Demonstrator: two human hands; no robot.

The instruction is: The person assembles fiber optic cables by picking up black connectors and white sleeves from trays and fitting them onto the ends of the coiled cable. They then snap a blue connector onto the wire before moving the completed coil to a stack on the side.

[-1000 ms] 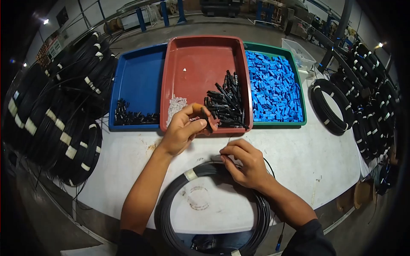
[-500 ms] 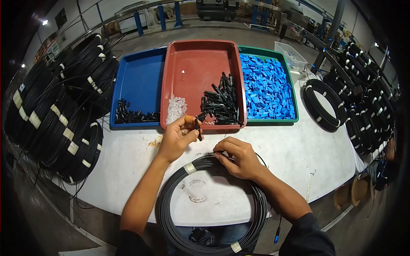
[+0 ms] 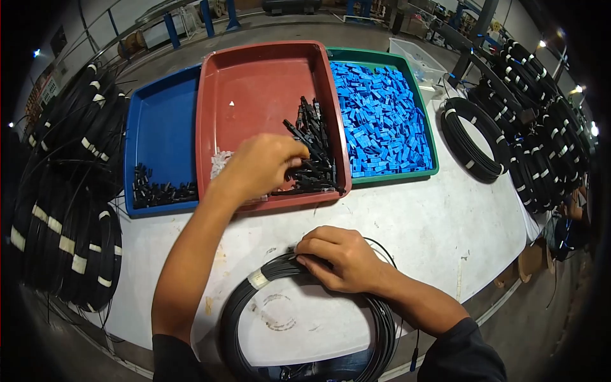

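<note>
My left hand is over the red tray, its fingers curled at the pile of black parts; what they hold, if anything, is hidden. My right hand pinches the black cable at the top of a coil, which is bound with white tape and overhangs the table's near edge. Small clear pieces lie in the red tray, partly behind my left wrist.
A blue tray with small black parts stands left, a green tray of blue connectors right. Cable coils are stacked at far left and right; another coil lies on the white table.
My left hand has moved up from the red tray's front edge to the black parts; the black piece it held no longer shows. The view has shifted. My right hand remains at the coil.
</note>
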